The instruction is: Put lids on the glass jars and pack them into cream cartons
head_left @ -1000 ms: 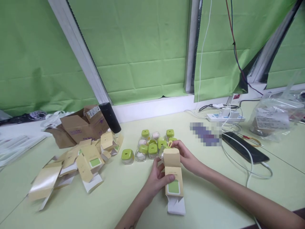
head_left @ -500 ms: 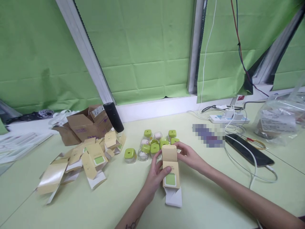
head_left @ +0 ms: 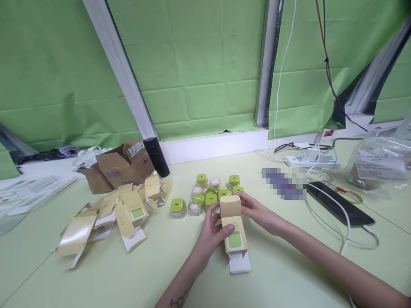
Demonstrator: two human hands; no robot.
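Note:
A small cream cardboard box (head_left: 235, 236) with a green printed square is tilted over the table, flaps open at both ends. My left hand (head_left: 214, 234) is closed round its left side, thumb pressed on the front. My right hand (head_left: 259, 212) is at the upper right edge, bent fingers against the box by the raised flap (head_left: 230, 206); some fingertips are hidden behind it. Just beyond are several small clear jars with green lids, among them one jar (head_left: 211, 200) near my left fingers. Another green-lidded jar (head_left: 178, 208) stands apart to the left.
Opened, flattened cartons (head_left: 126, 214) are piled on the left, before a brown cardboard box (head_left: 120, 169) and a black cylinder (head_left: 156, 157). At right lie a phone (head_left: 340, 204) with a white cable, a power strip (head_left: 313, 161) and a clear plastic bag (head_left: 379, 162).
The whole view has shifted slightly. Both hands keep their places on the small box, which is tilted a little more, its lower end swung slightly right.

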